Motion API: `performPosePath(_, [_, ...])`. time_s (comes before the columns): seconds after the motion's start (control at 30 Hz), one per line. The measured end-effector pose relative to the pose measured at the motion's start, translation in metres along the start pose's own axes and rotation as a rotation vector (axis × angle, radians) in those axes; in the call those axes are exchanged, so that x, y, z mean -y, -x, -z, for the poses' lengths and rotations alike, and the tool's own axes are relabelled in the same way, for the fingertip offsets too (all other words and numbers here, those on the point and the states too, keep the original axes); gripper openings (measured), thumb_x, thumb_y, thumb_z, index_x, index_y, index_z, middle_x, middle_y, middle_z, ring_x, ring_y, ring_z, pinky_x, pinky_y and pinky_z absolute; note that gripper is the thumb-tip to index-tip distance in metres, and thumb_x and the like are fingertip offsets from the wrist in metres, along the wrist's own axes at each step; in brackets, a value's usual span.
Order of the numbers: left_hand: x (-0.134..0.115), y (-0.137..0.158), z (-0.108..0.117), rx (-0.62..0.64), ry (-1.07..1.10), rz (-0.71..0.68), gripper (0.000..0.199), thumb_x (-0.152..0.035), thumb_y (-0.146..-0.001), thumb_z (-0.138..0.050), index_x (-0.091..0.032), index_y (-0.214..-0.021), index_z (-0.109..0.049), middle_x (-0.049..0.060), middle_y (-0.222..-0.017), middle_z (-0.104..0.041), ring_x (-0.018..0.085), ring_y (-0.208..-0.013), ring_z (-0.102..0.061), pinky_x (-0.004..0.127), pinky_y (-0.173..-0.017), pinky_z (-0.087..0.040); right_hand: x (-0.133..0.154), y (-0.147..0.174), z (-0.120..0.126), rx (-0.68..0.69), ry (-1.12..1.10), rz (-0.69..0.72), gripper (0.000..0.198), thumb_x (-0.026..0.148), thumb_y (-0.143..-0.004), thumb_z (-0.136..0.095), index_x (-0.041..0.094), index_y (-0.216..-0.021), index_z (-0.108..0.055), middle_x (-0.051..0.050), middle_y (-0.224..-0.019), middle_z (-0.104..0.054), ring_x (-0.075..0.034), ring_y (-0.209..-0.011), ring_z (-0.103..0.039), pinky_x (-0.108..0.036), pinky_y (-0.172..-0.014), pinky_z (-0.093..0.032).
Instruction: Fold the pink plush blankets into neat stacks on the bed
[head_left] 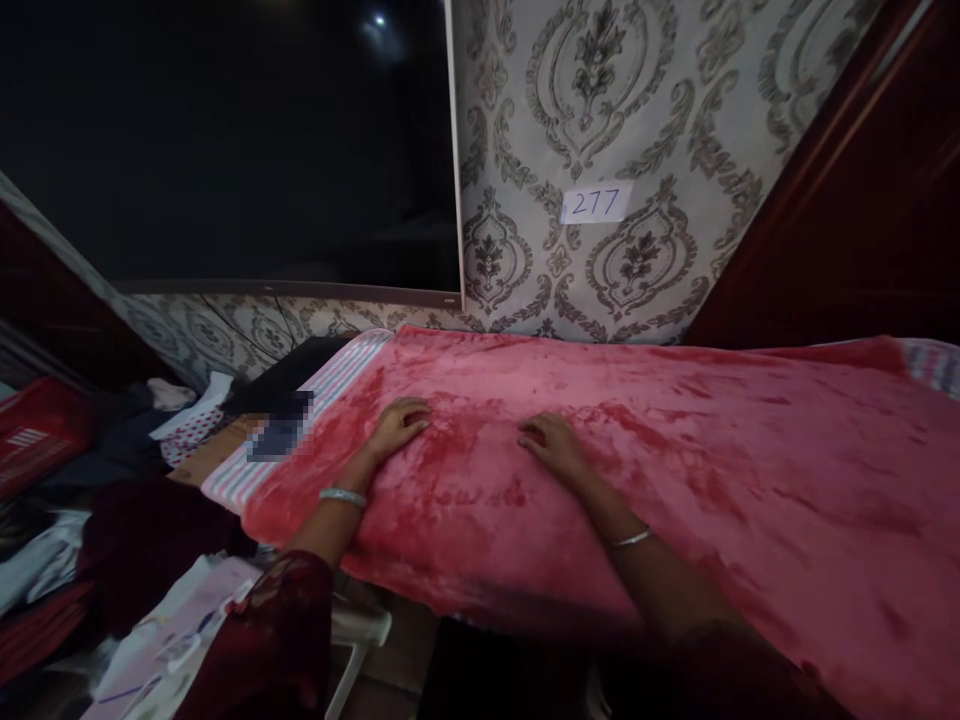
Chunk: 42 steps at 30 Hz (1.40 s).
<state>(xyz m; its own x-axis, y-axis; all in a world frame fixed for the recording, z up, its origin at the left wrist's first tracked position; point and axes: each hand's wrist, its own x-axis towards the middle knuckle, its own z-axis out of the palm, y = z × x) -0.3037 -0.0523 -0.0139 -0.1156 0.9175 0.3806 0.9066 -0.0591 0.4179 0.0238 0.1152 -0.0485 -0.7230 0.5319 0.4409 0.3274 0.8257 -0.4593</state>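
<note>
A pink plush blanket (712,450) lies spread over a raised flat surface that runs from the middle to the right edge. My left hand (399,424) rests palm down on the blanket near its left end, fingers slightly curled, holding nothing. My right hand (553,443) lies flat on the blanket a little to the right, also holding nothing. Each wrist wears a thin bangle. A striped sheet (330,385) shows under the blanket's left edge.
A patterned wall with a paper label (596,203) reading 277 stands behind. A large dark screen (225,140) fills the upper left. Piled clothes (172,420) and a red crate (34,430) crowd the left. A white plastic stool (360,630) stands below.
</note>
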Motion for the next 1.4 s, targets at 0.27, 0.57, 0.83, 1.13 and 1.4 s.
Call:
performPosePath(0.27, [0.0,0.01,0.0,0.055,0.073,0.021,0.018,-0.035,-0.088,-0.067,-0.023,-0.099,-0.074,0.01,-0.135,-0.067,0.023,-0.127,-0.061,0.041,-0.11,-0.047,-0.001,0.008,0.003,-0.032,-0.005,0.13,0.008,0.026,-0.093,-0.067,0.02,-0.095,-0.071,-0.008,-0.098,-0.071,-0.024,-0.092,-0.063,-0.038,-0.085,-0.046])
performPosePath(0.57, [-0.019,0.009,0.0,-0.053,0.125,0.023,0.014,-0.023,-0.089,-0.055,-0.021,-0.077,-0.062,0.008,-0.116,-0.073,0.02,-0.11,-0.066,0.038,-0.101,-0.051,0.016,0.009,-0.001,-0.097,0.199,0.074,0.015,0.021,-0.097,-0.059,0.019,-0.084,-0.067,-0.01,-0.089,-0.067,-0.026,-0.088,-0.058,-0.038,-0.081,-0.042])
performPosePath(0.83, [-0.03,0.012,0.004,-0.162,0.107,0.077,0.016,-0.029,-0.095,-0.046,-0.022,-0.085,-0.057,0.007,-0.1,-0.072,0.019,-0.094,-0.067,0.035,-0.09,-0.054,0.024,0.011,0.01,-0.173,0.085,0.062,0.023,0.026,-0.101,-0.046,0.021,-0.087,-0.064,-0.01,-0.09,-0.066,-0.026,-0.088,-0.056,-0.04,-0.083,-0.045])
performPosePath(1.13, [-0.032,0.005,0.005,-0.176,-0.068,0.049,0.016,-0.025,-0.093,-0.044,-0.022,-0.082,-0.055,0.007,-0.085,-0.066,0.021,-0.085,-0.061,0.036,-0.082,-0.051,0.019,0.006,0.011,-0.055,-0.024,0.055,0.022,0.025,-0.099,-0.048,0.021,-0.083,-0.062,-0.009,-0.084,-0.064,-0.024,-0.083,-0.057,-0.037,-0.078,-0.046])
performPosePath(1.4, [-0.032,0.004,0.005,-0.171,-0.195,0.047,0.016,-0.023,-0.095,-0.045,-0.022,-0.084,-0.057,0.008,-0.089,-0.066,0.023,-0.09,-0.061,0.037,-0.087,-0.05,0.026,0.011,0.005,-0.03,0.089,0.061,0.035,0.048,-0.09,-0.07,0.02,-0.11,-0.067,-0.011,-0.107,-0.067,-0.029,-0.1,-0.057,-0.042,-0.088,-0.044])
